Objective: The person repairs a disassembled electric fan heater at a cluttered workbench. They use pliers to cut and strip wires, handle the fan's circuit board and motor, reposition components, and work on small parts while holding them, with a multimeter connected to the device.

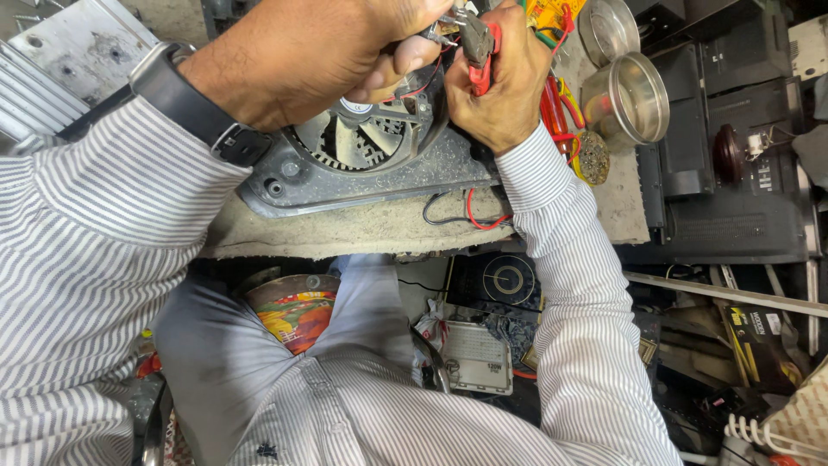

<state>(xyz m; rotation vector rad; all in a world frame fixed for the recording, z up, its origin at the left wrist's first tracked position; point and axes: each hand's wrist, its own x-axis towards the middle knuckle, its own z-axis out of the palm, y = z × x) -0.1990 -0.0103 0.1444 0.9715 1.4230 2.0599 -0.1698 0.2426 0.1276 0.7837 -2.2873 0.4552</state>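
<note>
While the person leans over the counter [362, 231], nearest the camera sit the striped shirt sleeves and grey trousers, with a round painted tin [293, 315] below the counter edge beside the knees, and a white flat lamp panel [477, 356] and a dark square cooktop [502, 280] on the cluttered floor. On the counter lies a grey fan housing [362, 168] with pale blades showing through its round opening, dusty along the rim; black and red wires [470, 216] loop out from under its near edge. Left hand [302, 60], black watch on the wrist, rests over the top of the fan housing, fingers curled together around a small metal part with thin wires at the top edge; exactly what is pinched is hidden. Right hand [500, 82] sits just beside it, fingers clamped on red-handled pliers [479, 47], whose nose points toward the left fingertips. More red and yellow handled tools [556, 108] lie just right of the right wrist, near a round wire brush disc [592, 157]. Farther right, two open round metal tins [628, 99] stand on the counter. Beyond them, dark flat electronics casings [733, 198] are stacked. At the far left, a ribbed metal heat-sink slab [60, 60] lies touching the left sleeve.
</note>
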